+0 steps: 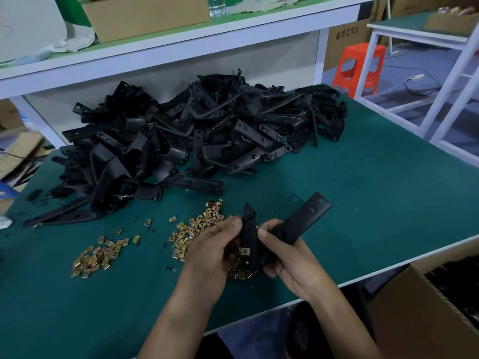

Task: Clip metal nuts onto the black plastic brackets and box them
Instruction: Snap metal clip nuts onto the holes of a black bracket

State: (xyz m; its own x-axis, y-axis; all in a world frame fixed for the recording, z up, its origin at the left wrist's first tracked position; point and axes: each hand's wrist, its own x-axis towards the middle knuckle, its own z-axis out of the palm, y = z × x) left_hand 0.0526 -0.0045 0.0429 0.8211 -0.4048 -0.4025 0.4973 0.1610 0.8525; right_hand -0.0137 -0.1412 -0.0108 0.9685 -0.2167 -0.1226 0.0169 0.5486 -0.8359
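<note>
Both hands hold one black plastic bracket point(302, 221) above the green table point(375, 193), near its front edge. My left hand point(215, 244) grips the bracket's narrow upright arm, thumb on its edge. My right hand point(287, 257) grips the bend, while the wide flat arm sticks out to the upper right. A brass-coloured metal nut point(245, 251) sits clipped on the narrow arm between my hands. Loose metal nuts point(197, 226) lie scattered under and left of my hands, and a second heap of nuts point(97, 257) lies further left. A big pile of black brackets point(197, 130) covers the back of the table.
An open cardboard box point(425, 307) stands below the table's front right corner. A white shelf point(160, 50) with cardboard boxes and a bottle runs behind the pile. An orange stool point(360, 68) and a white frame table stand at the far right.
</note>
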